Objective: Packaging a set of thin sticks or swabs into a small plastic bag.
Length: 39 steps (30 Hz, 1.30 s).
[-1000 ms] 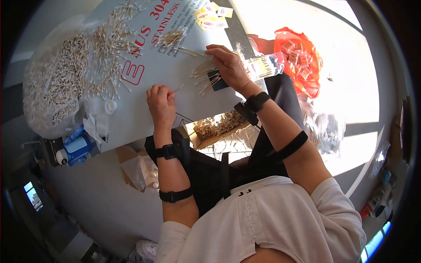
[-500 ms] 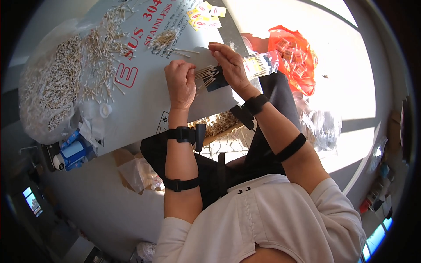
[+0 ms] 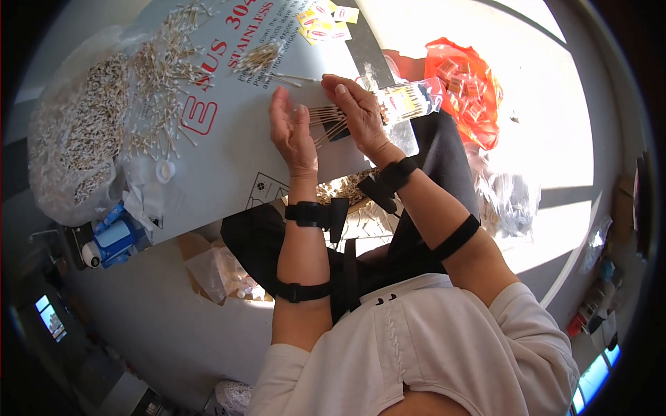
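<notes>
Cotton swabs [image 3: 327, 115]: a loose fan of stems near the front edge of the grey table [image 3: 229, 156], partly over a dark pad [image 3: 339, 135], between the two hands — clock centre for all that follows. Right hand [image 3: 361, 118] at three o'clock, cupped over one end of the fan, fingers close together; cannot tell whether clamped on the stems or merely resting above, with the underside hidden. Left hand [image 3: 294, 135] toward eight o'clock, thumb and fingers apart, inner side facing the other ends; contact there too fine to make out.

Likely trouble: stems splaying or rolling off the pad, from uneven pressure under the right hand or a sideways nudge from the left. Also possible: lower stems, set at a slant, crossing the rest and leaving tips out of line.

Around: a clear packet [image 3: 435, 89] of swabs just beside the right hand at three o'clock, at risk of a knock; beyond, an orange-red bag [image 3: 444, 50]. Yellow-and-white cards [image 3: 325, 24] at twelve; a small swab pile [image 3: 260, 57] toward ten, with loose swabs [image 3: 297, 78] at eleven — easy to sweep in by mistake. Farther out at nine, a big plastic bag [image 3: 45, 166] full of swabs. Main obstacle: the right hand itself, blocking sight of the covered ends.
</notes>
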Motion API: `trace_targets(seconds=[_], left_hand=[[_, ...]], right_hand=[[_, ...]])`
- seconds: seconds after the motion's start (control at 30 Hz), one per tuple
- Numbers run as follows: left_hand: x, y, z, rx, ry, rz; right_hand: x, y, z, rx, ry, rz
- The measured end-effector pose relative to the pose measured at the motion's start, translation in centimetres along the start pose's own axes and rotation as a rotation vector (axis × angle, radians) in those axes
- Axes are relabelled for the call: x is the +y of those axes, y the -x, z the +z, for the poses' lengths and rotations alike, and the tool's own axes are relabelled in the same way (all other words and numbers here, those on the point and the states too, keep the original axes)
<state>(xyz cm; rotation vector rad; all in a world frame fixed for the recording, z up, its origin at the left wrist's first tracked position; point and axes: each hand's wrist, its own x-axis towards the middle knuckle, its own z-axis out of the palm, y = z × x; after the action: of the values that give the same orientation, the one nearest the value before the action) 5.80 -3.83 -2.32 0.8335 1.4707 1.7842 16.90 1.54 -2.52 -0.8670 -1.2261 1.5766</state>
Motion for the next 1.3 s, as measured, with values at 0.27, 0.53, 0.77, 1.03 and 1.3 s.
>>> trace_targets(seconds=[0.27,0.53,0.77,1.03,1.3], left_hand=[[2.9,-0.5,-3.1,-0.536,-1.026,0.400],[0.9,-0.9,-2.0,-0.372,-0.780,0.349],[-0.4,0.5,-0.9,-0.203,-0.624,0.293],[2.6,-7.9,-2.4,-0.213,-1.356,0.585],[1.9,-8.4,-1.3,-0.417,-1.297,0.568]], right_hand=[[-0.3,0.0,-1.6,0.041,-0.182,0.052],[0.4,0.8,-0.1,0.123,-0.046,-0.022],[0.8,0.9,-0.5,0.123,0.015,-0.044],[0.2,1.1,-1.0,0.093,0.067,-0.067],[0.4,0.9,-1.1,0.138,0.028,-0.087]])
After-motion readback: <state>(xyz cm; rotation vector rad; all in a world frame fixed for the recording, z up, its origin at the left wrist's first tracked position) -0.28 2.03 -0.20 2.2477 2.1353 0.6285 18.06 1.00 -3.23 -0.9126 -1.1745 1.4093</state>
